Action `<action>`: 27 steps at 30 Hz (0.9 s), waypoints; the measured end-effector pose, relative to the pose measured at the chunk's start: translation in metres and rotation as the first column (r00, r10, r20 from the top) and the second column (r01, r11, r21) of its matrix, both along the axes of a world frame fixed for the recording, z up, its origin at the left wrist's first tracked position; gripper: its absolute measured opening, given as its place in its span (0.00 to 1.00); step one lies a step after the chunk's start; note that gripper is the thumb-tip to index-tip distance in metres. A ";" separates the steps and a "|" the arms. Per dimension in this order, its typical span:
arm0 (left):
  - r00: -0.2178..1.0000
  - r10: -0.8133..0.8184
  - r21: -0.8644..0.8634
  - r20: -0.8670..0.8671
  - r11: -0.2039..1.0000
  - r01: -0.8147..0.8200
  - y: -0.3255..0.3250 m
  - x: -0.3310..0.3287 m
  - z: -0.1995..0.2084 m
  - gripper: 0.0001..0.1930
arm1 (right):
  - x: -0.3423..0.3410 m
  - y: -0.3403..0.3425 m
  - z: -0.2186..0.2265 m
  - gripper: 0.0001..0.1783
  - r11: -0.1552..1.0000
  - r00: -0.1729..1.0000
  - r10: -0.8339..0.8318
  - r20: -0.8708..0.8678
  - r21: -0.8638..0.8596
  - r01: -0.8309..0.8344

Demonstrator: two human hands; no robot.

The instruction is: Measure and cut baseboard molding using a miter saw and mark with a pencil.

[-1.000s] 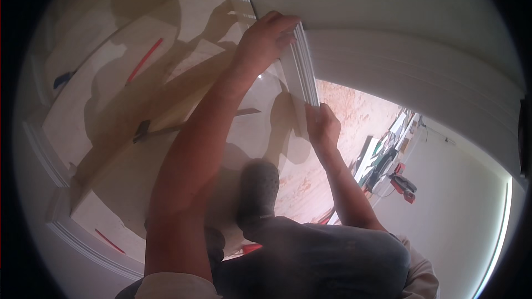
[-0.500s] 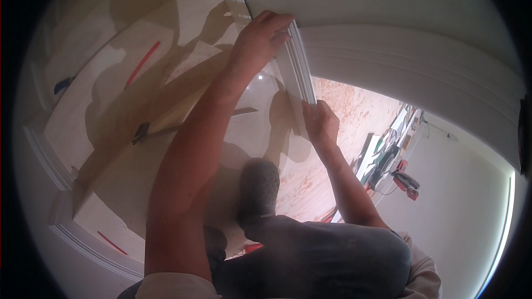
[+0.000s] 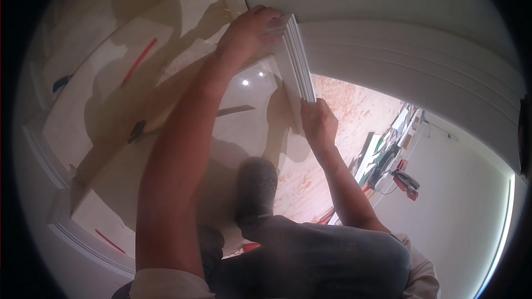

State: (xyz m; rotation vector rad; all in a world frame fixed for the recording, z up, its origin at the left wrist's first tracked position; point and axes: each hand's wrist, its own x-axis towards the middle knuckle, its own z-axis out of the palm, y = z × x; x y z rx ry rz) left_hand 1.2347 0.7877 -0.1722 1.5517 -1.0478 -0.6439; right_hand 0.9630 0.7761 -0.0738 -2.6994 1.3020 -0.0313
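Note:
A short piece of white moulding [image 3: 302, 69] with a grooved edge stands between my two hands, close to the wall. My left hand [image 3: 249, 30] has its fingers curled at the far end of the piece, slightly blurred. Lower down, my right hand [image 3: 320, 124] pinches the near end between thumb and fingers. Under my left forearm lies a tool with a dark head and a long thin metal blade [image 3: 235, 111], partly hidden by the arm. My shoe [image 3: 257, 185] rests on the floor below the moulding.
White moulding [image 3: 399, 58] runs along the wall at the right. Pale sheets cover the floor, with a red stick [image 3: 139, 62], another red stick [image 3: 110, 241] and a blue object [image 3: 62, 83] at the left. Several tools and scraps [image 3: 388, 158] lie right, beside a red and black tool [image 3: 406, 180].
My left hand has slid slightly left and up at the moulding's far end, exposing more of that end. The right hand keeps its grip, almost unmoved.

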 end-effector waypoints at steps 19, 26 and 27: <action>0.991 0.043 -0.029 0.128 0.999 -0.039 0.003 -0.007 -0.008 0.28 | -0.008 -0.004 -0.002 0.13 0.999 0.999 0.036 0.004 0.027 -0.036; 0.994 0.040 0.004 0.101 0.999 -0.041 0.004 -0.009 -0.006 0.31 | -0.008 -0.004 -0.003 0.13 0.999 0.999 0.041 0.004 0.029 -0.041; 0.994 0.039 -0.005 0.104 0.999 -0.038 0.004 -0.009 -0.007 0.31 | -0.008 -0.004 -0.002 0.13 0.999 0.999 0.041 0.003 0.028 -0.041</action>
